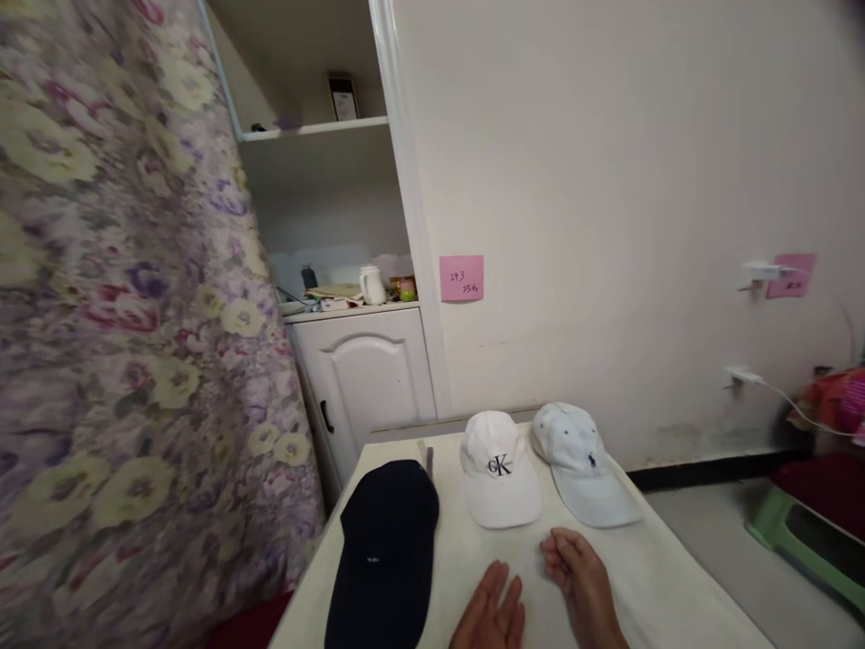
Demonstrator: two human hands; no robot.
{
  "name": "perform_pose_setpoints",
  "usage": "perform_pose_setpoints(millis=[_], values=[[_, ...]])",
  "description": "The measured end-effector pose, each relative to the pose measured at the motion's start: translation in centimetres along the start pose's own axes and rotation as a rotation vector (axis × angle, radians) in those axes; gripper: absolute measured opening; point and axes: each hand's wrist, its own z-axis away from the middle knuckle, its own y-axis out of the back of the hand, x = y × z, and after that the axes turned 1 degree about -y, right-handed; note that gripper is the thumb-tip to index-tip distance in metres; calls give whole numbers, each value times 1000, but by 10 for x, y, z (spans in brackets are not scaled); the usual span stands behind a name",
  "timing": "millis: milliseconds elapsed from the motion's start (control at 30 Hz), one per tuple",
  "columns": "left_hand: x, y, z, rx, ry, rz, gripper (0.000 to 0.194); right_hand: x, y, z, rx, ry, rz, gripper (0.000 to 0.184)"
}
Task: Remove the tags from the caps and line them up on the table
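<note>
Three caps lie in a row on a pale table (662,577). A dark navy cap (385,550) is at the left, a white cap (498,470) with a black logo in the middle, and a light blue cap (581,464) at the right. My left hand (492,615) rests flat on the table just below the white cap, fingers stretched out and holding nothing. My right hand (581,577) lies beside it, fingers loosely curled on the tabletop and also holding nothing, nearest the brim of the light blue cap.
A floral curtain (122,342) hangs at the left. Behind the table stands a white cabinet (365,379) with shelves and small items. A pink note (461,277) is stuck on the wall. At the right are wall chargers with a cable and a green stool (804,541).
</note>
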Motion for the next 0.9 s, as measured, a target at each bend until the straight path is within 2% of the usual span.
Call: perform_pose_setpoints(millis=[167,300,500,900], values=[[-18,-28,-51,-18,-86,65,31,-3,1,-10,11,8,-37,49],[-23,-40,-70,-32,-128,101,33,0,-3,-13,9,-10,-35,49],[-31,-42,-72,2,-164,103,37,-2,-7,-16,4,-19,-57,49],[-36,-40,-60,47,-130,110,35,-5,-7,-12,-7,-15,-87,42]])
